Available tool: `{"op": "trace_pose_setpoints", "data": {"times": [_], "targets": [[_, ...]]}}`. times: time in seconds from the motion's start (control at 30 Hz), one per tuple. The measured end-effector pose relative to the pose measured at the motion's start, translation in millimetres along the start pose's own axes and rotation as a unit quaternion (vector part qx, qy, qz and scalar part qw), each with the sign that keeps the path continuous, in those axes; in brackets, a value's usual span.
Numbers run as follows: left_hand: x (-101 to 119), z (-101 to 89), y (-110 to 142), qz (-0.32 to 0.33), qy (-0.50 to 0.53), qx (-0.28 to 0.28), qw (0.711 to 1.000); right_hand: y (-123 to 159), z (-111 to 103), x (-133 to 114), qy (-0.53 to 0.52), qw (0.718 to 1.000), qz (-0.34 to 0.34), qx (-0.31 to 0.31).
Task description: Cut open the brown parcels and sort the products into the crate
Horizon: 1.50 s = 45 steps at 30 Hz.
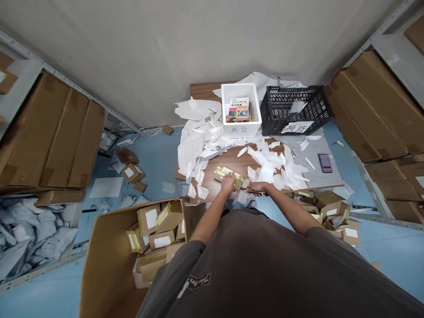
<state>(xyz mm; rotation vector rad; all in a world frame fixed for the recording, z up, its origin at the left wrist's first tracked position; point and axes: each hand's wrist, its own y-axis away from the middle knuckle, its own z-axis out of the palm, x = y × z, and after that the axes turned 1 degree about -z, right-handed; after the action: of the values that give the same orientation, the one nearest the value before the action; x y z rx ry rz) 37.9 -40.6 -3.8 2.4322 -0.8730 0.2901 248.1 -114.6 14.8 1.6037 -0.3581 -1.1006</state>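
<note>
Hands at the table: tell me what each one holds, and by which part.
The left hand holds the taped parcel at its near side; the right hand holds a yellow-and-black tool by what looks like its handle.

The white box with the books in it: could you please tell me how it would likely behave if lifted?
The white box should stay stiff, as its thick walls stand straight. It looks like foam, so most of its weight is probably the books. These may slide if it tilts, since they seem not to fill it.
</note>
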Motion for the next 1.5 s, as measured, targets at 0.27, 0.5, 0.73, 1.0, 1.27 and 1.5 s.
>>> {"op": "trace_pose_setpoints", "data": {"times": [0.27,0.5,0.73,1.0,1.27,1.5], "targets": [[-7,-0.7,6,0.035,0.024,0.011,0.999,19,16,27,0.006,0.996,-0.016,0.089],[-24,-16.9,-11,-0.009,-0.019,0.056,0.998,46,21,40,-0.012,0.978,-0.027,0.206],[-27,-24.2,-31,-0.009,-0.051,0.011,0.999,52,35,11,0.122,0.950,-0.018,0.286],[-25,-10.3,0,-0.013,-0.022,0.091,0.995,43,47,-3,0.268,0.912,-0.022,0.309],[-20,-1.6,10,-0.029,-0.007,0.097,0.995,34,44,3,0.351,0.878,-0.035,0.324],[-26,8.0,4,-0.026,-0.025,0.105,0.994,26,38,8,0.366,0.870,-0.044,0.326]]}}
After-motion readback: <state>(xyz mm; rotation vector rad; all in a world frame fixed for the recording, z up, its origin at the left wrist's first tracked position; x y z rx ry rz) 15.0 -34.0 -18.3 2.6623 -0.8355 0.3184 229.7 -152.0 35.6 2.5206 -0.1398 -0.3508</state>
